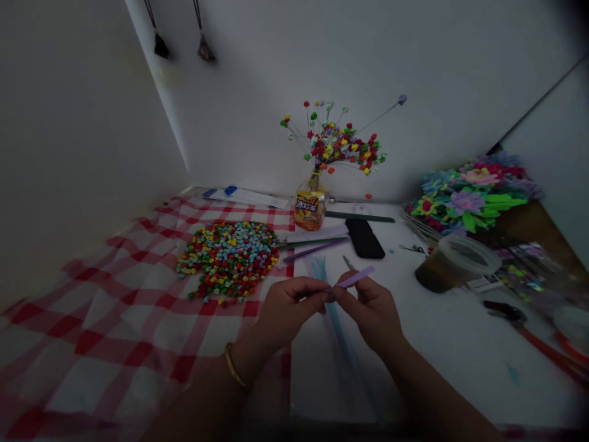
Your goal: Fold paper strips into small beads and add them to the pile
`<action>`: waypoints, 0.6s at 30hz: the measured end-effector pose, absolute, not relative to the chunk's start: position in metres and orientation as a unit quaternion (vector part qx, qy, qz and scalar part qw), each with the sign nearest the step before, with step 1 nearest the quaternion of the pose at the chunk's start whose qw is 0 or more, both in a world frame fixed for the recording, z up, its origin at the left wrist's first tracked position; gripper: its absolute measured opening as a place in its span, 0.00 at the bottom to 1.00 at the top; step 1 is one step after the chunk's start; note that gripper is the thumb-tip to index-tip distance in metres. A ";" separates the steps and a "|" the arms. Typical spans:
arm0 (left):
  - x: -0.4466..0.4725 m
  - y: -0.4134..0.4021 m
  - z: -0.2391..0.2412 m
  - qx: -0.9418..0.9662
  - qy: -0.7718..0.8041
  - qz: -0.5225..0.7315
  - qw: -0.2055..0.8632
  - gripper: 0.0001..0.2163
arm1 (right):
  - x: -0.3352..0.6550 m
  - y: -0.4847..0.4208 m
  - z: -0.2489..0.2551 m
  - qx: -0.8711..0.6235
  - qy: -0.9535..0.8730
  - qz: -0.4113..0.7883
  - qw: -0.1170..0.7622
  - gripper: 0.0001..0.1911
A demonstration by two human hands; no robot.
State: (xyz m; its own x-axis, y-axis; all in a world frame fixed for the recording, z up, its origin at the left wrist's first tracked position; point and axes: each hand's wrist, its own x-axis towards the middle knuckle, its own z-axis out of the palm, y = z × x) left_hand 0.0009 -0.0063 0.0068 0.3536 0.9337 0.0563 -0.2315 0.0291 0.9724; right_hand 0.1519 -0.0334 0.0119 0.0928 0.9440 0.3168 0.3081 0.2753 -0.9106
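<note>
Two hands, left hand (288,307), right hand (370,310), pinch one purple strip (355,278)

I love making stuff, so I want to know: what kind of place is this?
Probably a craft table in a home. A heap of tiny coloured pieces lies on the checked cloth, a bottle holds wire stems tipped with them, and the left hand and right hand pinch a purple strip.
</note>
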 end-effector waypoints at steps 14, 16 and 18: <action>-0.001 -0.008 0.006 0.594 0.345 0.462 0.561 0.05 | 0.156 -0.031 0.006 -0.531 -0.582 0.337 0.516 0.07; -0.001 -0.008 0.002 0.585 0.343 0.473 0.563 0.09 | 0.157 -0.031 0.007 -0.521 -0.613 0.311 0.506 0.06; -0.001 -0.008 -0.002 0.589 0.340 0.479 0.554 0.13 | 0.157 -0.031 0.008 -0.500 -0.648 0.275 0.504 0.04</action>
